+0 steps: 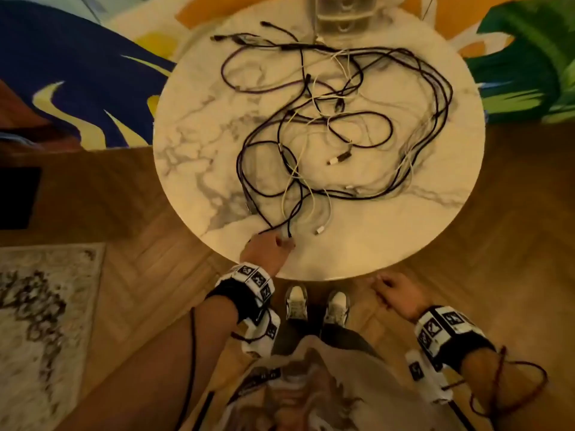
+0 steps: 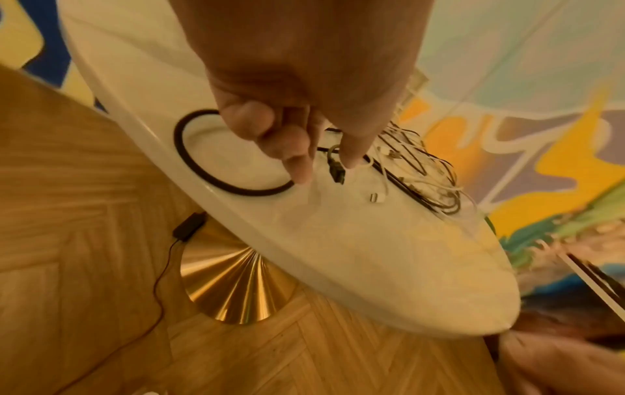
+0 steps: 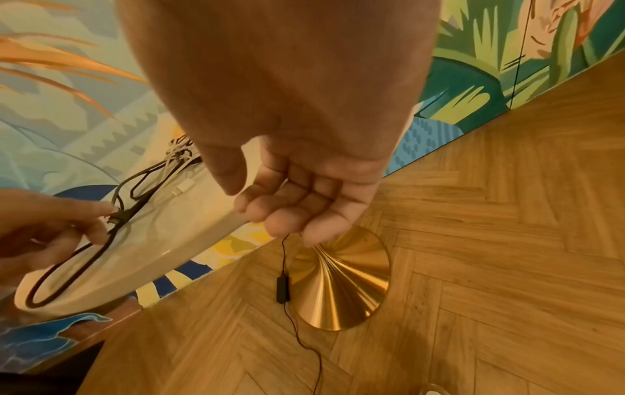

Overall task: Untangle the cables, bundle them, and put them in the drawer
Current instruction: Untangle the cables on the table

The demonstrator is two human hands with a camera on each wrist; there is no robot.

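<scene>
The left hand (image 1: 264, 248) reaches over the near edge of a round bench (image 1: 199, 144), its thumb and fingertips (image 2: 351, 157) closing on the plug end of a black cable (image 2: 338, 173), while the right hand (image 1: 395, 293) hangs below the rim, off the bench, fingers loosely curled and holding nothing. Across the pale, grey-veined marble top sprawls the knot of cables (image 1: 342, 119): thin black cords looping wide toward the right edge, slimmer white ones (image 1: 306, 194) threaded through them, several ending in small rectangular plugs, one white plug (image 1: 319, 230) lying loose near the front. A single black loop (image 2: 216, 171) curves out to the left of the held plug. At the far edge stands a clear plastic set of drawers (image 1: 343, 18), its fronts closed as far as can be seen. Under the bench a shiny, gold-coloured cone base (image 3: 341, 280) flares onto herringbone wood flooring (image 3: 507, 240), with a thin black cord and its small box (image 3: 282, 290) just beside it. White trainers (image 1: 297, 301) and banded wrist straps frame the lower view.
</scene>
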